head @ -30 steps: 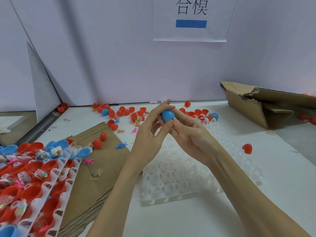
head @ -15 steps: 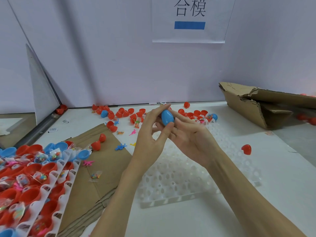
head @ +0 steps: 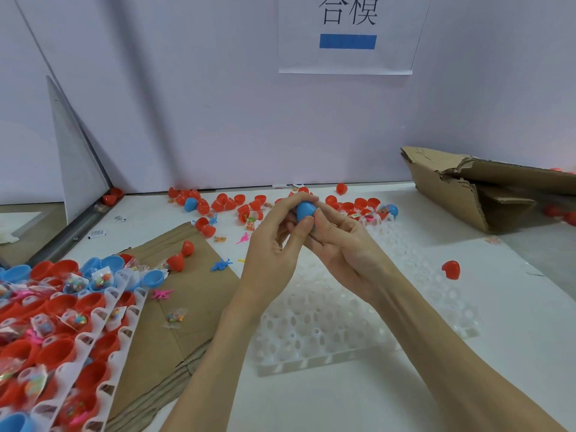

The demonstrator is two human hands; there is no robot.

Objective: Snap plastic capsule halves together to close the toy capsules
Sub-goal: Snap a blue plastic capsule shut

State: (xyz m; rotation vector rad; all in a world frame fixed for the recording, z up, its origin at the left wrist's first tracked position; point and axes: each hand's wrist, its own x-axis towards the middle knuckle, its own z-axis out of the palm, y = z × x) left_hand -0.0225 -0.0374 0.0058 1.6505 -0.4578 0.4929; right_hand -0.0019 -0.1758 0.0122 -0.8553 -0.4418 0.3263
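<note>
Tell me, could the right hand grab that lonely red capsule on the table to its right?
Probably yes: the red capsule sits alone on bare table, nothing blocking. But the right hand is busy holding the blue capsule.

Blue capsule (head: 304, 211): smooth, egg-shaped plastic, mostly hidden. Pinched between left hand (head: 274, 260) and right hand (head: 341, 244) fingertips, above both palms. Seam not visible, closure state unclear.
</note>
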